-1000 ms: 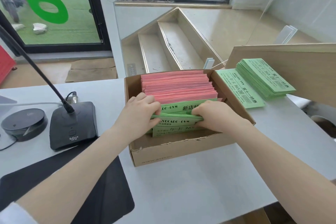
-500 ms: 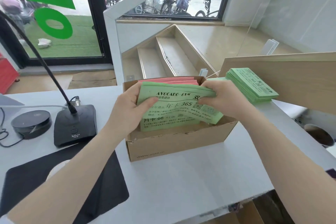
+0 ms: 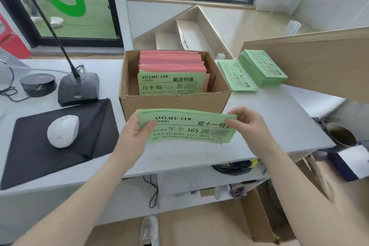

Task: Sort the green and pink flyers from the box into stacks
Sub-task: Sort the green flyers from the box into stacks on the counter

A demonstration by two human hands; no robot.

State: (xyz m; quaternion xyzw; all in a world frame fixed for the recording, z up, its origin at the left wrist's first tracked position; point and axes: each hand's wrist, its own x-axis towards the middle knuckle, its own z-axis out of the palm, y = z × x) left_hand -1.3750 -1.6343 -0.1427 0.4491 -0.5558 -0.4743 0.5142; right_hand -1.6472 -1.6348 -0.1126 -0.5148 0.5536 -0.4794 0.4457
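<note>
- Both hands, left hand (image 3: 133, 134) and right hand (image 3: 247, 124), pinch a green flyer bundle (image 3: 185, 127) by its ends, fingers closed on it, above the surface's (image 3: 269, 118) front edge.
- The box (image 3: 173, 104), holding pink flyers (image 3: 171, 62), sits mid-surface; a green stack (image 3: 261, 69) lies at the right rear.
- Window behind, bicycles outside.

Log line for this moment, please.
phase: sorting | left hand + right hand: gripping green flyer bundle before box | box: pink flyers remain | green stack right

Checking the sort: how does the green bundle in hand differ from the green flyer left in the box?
The held green bundle reads "365", gripped by both hands outside the cardboard box. The boxed green flyer reads "88", standing before pink flyers. Both say AVOCADO GYM.
</note>
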